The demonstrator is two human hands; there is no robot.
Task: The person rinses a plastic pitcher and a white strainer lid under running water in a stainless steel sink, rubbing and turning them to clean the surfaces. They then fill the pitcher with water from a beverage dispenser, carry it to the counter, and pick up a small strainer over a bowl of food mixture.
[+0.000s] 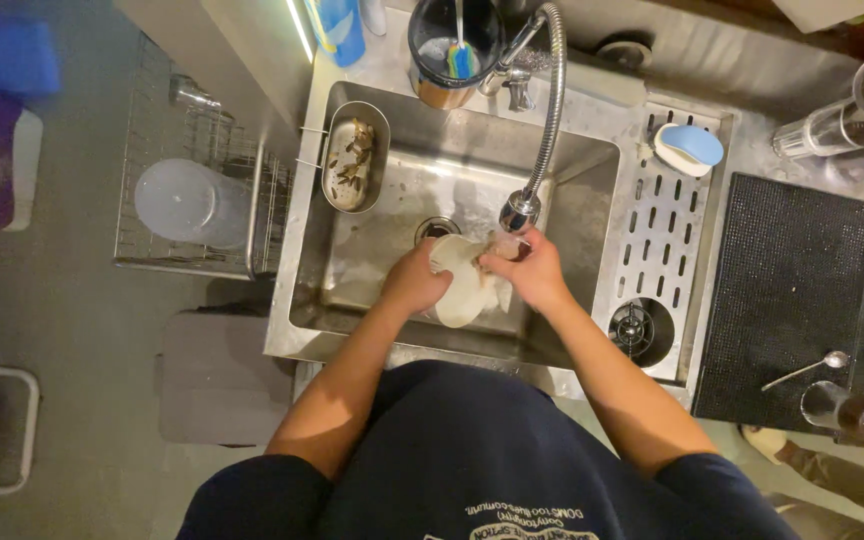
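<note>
White bowl (459, 290), prob. ceramic, wet and slippery, is gripped at rim by left hand (414, 280) while right hand (530, 268) presses cloth (500, 250) on it under faucet (522, 210).

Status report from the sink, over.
Left hand holds white cup. Right hand rubs it with cloth. Faucet head close above.

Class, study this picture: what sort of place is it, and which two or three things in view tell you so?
Probably a café or bar washing-up station. A steel sink with a spring-neck tap, a built-in glass rinser and a black drying mat with glasses suggest it.
</note>
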